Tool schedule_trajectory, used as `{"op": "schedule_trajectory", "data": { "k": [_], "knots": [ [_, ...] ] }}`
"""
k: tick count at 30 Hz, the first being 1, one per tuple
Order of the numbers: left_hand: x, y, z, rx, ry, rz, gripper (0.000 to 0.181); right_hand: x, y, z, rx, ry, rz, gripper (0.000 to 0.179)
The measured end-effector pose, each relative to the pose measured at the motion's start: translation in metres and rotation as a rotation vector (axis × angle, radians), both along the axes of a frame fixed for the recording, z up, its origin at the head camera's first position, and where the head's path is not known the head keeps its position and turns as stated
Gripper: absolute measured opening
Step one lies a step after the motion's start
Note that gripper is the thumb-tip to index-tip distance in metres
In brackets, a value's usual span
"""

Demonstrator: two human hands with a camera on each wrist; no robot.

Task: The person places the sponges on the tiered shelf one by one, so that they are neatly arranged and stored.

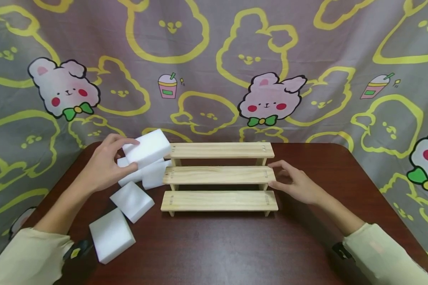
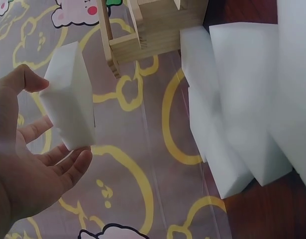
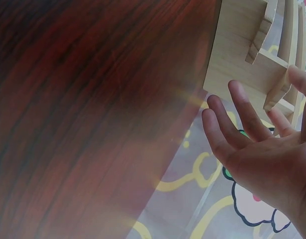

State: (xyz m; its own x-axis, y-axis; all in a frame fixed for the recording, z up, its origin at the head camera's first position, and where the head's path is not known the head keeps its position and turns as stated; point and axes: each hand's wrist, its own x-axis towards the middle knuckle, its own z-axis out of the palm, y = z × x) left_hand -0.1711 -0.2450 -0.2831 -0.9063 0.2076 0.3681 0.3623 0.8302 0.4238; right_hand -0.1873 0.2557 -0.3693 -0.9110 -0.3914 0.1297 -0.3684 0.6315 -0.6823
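Observation:
Between thumb and fingers my left hand [image 1: 108, 160] grips a white foam block [image 1: 148, 148], lifted over other white blocks at the left of a wooden rack. The left wrist view shows the same block [image 2: 70, 94] pinched at its edges. Three pale wooden steps make up the three-tier rack [image 1: 219, 175] in the middle of the table. At its right side, my right hand [image 1: 297, 182] has thumb and index fingertip right at the end of the middle step. In the right wrist view the other fingers [image 3: 250, 112] of that hand are spread and loose.
Left of the rack lie several white foam blocks, one [image 1: 132, 201] near its lower step and another [image 1: 112, 235] closer to me. The dark red-brown table [image 1: 221, 253] reaches back to a grey curtain [image 1: 207, 71] with yellow cartoon outlines.

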Motion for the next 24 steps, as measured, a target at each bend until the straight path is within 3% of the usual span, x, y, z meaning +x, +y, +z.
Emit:
{"op": "schedule_trajectory", "data": {
  "k": [7,24],
  "knots": [
    [-0.003,0.007,-0.001,0.026,-0.047,-0.018,0.054,0.0,-0.001,0.001,-0.004,-0.006,-0.002,0.047],
    [-0.01,0.026,-0.001,0.05,-0.06,-0.085,0.051,0.001,0.0,0.002,-0.001,-0.01,0.005,0.048]
  ]
}}
